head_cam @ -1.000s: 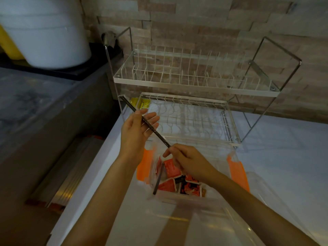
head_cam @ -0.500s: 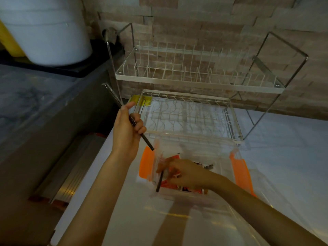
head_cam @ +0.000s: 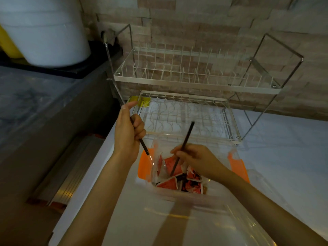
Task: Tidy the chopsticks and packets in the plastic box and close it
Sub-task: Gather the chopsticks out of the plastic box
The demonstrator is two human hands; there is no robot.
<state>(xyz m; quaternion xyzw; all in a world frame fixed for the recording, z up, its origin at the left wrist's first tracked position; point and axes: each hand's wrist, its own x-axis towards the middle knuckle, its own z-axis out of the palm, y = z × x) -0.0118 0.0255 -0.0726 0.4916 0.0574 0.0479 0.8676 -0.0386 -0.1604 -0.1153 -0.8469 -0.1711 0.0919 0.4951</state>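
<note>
Chopsticks are out of the plastic box [head_cam: 237,158], one in each hand, so your tidying is only partly done. Your left hand [head_cam: 127,134] has its fingers curled tight round one chopstick [head_cam: 144,148] beside the box's left orange clip [head_cam: 144,166]. Your right hand [head_cam: 197,159] pinches the other chopstick [head_cam: 184,141], its lower end among the red packets [head_cam: 173,166] lying loose inside. You have yet to lay both sticks in and shut the clear lid [head_cam: 236,222].

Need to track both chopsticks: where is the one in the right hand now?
Head view, centre: the right hand holds the chopstick tilted, lower tip among the packets in the box, upper end over the rack.
</note>
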